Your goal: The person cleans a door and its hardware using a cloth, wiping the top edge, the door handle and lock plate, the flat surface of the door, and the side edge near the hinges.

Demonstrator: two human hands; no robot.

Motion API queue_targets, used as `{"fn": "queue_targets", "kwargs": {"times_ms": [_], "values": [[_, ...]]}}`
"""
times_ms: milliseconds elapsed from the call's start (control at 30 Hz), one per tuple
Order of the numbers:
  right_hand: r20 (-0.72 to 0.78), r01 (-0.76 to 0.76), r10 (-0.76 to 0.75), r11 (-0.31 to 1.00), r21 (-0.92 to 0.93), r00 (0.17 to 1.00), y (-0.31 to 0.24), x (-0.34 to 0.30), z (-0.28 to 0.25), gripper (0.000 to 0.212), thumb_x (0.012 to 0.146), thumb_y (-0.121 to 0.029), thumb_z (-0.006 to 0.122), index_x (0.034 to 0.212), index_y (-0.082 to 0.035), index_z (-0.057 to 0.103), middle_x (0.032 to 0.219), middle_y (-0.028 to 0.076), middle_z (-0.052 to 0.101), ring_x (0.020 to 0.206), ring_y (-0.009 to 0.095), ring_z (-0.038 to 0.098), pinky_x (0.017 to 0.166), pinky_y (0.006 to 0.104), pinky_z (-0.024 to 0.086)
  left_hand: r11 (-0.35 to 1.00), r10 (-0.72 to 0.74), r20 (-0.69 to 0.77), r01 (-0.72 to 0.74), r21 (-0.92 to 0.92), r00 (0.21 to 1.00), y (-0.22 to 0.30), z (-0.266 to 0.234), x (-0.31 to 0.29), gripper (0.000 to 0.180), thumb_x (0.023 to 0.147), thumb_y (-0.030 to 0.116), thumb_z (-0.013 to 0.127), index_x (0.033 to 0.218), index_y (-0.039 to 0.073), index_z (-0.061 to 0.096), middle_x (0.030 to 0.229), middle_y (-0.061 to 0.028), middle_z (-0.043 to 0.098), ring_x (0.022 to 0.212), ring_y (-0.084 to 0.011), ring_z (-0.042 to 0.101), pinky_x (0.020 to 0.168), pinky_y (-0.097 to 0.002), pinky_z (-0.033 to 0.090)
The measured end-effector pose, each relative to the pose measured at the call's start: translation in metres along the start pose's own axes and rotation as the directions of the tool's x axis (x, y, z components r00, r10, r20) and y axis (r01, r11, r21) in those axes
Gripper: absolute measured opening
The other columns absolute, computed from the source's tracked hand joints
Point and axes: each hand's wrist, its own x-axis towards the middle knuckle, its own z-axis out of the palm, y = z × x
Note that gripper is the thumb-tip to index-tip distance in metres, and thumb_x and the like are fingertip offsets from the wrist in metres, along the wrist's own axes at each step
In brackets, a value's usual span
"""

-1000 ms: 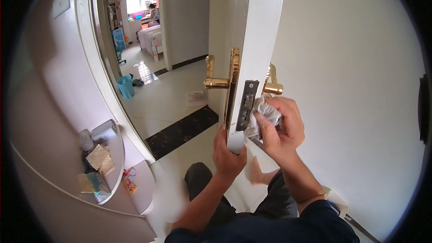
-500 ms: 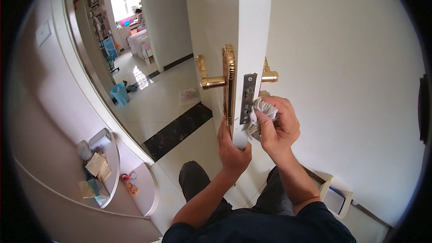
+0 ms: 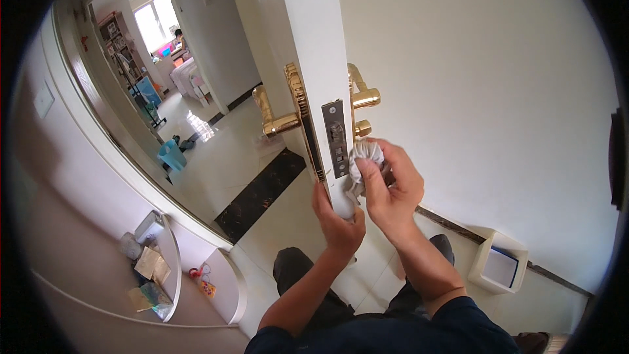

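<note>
Crumpled white cloth (image 3: 367, 152), bunched at the right-hand corner of the narrow edge of a white door (image 3: 314, 33), beside the lower part of a dark lock plate (image 3: 337, 141). The right hand (image 3: 401, 187) grasps the cloth between thumb and curled fingers, a compact hold that probably keeps loose folds gathered; how firmly the cloth bears on the door cannot be told. Below the plate, the left hand (image 3: 342, 228) clasps the door around the same edge, fingers toward the left face and thumb toward the right, apparently to steady the panel. Above the hands, a gold lever handle (image 3: 282, 123) projects from the left face and a second lever (image 3: 365, 98) from the right, with a gold knob (image 3: 362, 128) beneath it. The surfaces beyond are pale tiled floor (image 3: 262, 249), crossed by a black threshold strip (image 3: 262, 195), and a plain wall (image 3: 478, 92) at right, with a cream bin (image 3: 481, 275) near its foot. At lower left, a grey box (image 3: 149, 227) lies near the far end of a rounded shelf (image 3: 177, 269); through the doorway stand a blue bucket (image 3: 171, 155) and, farther off, a bed (image 3: 187, 77) near a bright window (image 3: 156, 23)
</note>
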Motion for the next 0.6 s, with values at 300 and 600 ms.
{"fn": "queue_targets", "kwargs": {"times_ms": [300,600], "values": [[-0.220,0.028,0.007,0.987,0.156,0.975,-0.015,0.070,0.013,0.013,0.099,0.004,0.081,0.112,0.002,0.079,0.097,0.011,0.078,0.078,0.017,0.072,0.068,0.0296,0.057,0.992,0.052,0.029,-0.055,0.116,0.998,-0.009,0.005,-0.013,0.096,0.090,0.006,0.073,0.169,-0.017,0.022,0.170,-0.0409,0.031,0.158,-0.0573,0.033,0.134,-0.0604,0.027],[-0.126,0.342,-0.333,0.937,0.066,0.935,0.014,0.041,0.003,0.035,0.084,0.016,0.079,0.118,0.008,0.080,0.102,0.018,0.077,0.088,0.032,0.071,0.075,0.0372,0.058,0.996,0.063,-0.035,-0.061,0.069,0.997,-0.030,0.012,-0.023,0.097,0.089,0.009,0.076,0.168,-0.017,0.024,0.167,-0.0406,0.033,0.153,-0.0580,0.039,0.130,-0.0615,0.032]]}}
